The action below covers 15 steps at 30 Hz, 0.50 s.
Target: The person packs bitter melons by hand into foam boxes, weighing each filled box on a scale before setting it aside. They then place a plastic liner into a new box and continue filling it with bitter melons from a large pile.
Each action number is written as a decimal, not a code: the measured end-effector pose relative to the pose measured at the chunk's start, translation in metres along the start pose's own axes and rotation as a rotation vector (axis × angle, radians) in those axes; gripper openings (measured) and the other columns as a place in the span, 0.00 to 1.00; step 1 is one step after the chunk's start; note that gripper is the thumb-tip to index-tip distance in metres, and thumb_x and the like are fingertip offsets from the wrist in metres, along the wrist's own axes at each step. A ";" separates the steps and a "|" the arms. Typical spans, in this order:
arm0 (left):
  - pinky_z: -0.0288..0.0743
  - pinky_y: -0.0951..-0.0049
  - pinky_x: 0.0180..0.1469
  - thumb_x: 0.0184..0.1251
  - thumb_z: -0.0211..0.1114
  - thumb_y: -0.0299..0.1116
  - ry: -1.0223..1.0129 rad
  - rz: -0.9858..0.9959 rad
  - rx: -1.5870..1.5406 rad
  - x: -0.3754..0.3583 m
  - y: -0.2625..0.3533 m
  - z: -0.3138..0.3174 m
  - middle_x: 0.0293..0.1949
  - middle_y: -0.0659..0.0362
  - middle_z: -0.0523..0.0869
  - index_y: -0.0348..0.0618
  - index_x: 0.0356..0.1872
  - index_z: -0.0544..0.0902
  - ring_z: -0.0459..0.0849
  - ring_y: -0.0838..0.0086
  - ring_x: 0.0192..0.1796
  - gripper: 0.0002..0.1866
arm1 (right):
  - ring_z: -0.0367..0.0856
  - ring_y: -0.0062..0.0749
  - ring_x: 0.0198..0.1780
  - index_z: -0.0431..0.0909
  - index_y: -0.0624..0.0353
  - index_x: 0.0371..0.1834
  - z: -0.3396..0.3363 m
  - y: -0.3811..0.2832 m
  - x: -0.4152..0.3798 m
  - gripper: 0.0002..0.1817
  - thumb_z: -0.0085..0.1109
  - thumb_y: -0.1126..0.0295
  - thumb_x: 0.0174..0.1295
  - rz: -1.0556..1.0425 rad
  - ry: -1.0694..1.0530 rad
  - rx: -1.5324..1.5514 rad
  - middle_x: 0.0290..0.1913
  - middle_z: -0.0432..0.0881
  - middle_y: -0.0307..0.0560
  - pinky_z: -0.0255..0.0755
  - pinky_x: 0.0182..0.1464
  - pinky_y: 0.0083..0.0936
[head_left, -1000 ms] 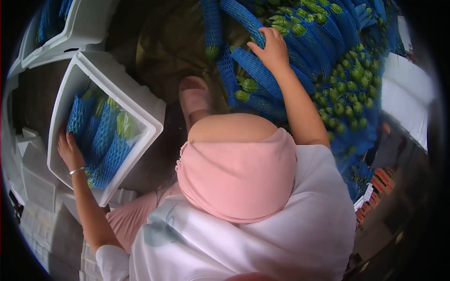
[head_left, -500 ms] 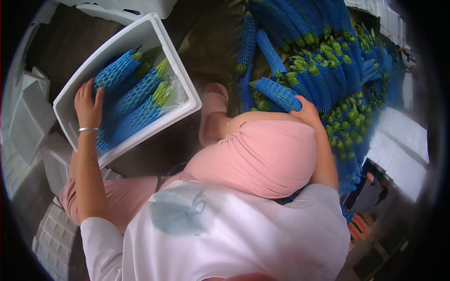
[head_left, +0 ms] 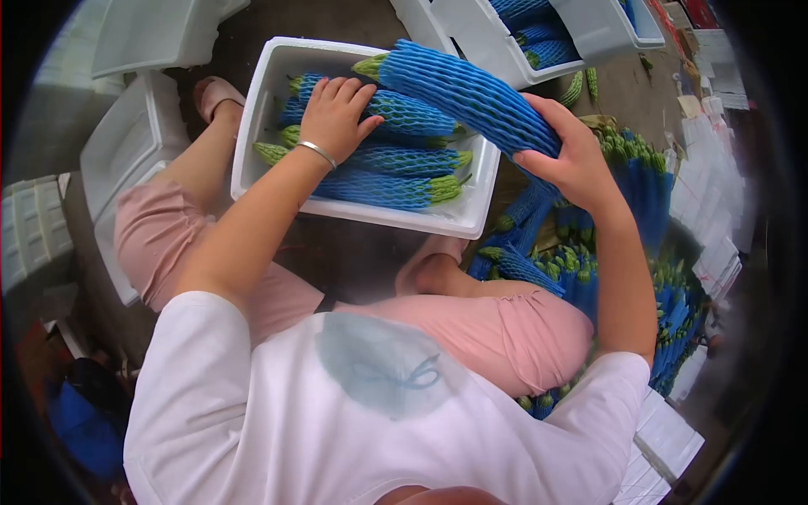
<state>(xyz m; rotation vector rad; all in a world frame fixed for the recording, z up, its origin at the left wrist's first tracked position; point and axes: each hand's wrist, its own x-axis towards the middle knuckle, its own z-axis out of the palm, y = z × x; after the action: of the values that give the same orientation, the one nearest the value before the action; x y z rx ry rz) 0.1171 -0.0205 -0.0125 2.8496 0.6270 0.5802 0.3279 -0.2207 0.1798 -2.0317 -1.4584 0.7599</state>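
Right hand (head_left: 574,158) grips a netted gourd (head_left: 463,91) by one end, leaving the rest free; left hand (head_left: 335,120), spread, seemingly steadies boxed gourds (head_left: 379,190)

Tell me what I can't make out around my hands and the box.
All in the head view:
- Part of the netted vegetable: covered by the right hand gripping it.
- Parts of the packed vegetables: behind the left hand.
- Most of the white box's floor: under the packed vegetables.
- The upper white box's far side: cut off by the top edge.
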 end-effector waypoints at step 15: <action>0.65 0.59 0.62 0.50 0.72 0.36 0.122 -0.041 -0.160 -0.017 0.004 -0.022 0.53 0.53 0.74 0.47 0.56 0.76 0.71 0.58 0.58 0.28 | 0.65 0.42 0.63 0.73 0.57 0.59 0.149 0.036 0.113 0.29 0.64 0.59 0.55 -0.458 0.336 -0.747 0.60 0.70 0.44 0.62 0.65 0.37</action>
<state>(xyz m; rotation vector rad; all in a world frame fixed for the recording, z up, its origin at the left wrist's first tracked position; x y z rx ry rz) 0.0960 -0.0297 0.0027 2.6617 0.6263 0.7654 0.2764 -0.1094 0.0334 -2.0256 -2.0692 -0.3607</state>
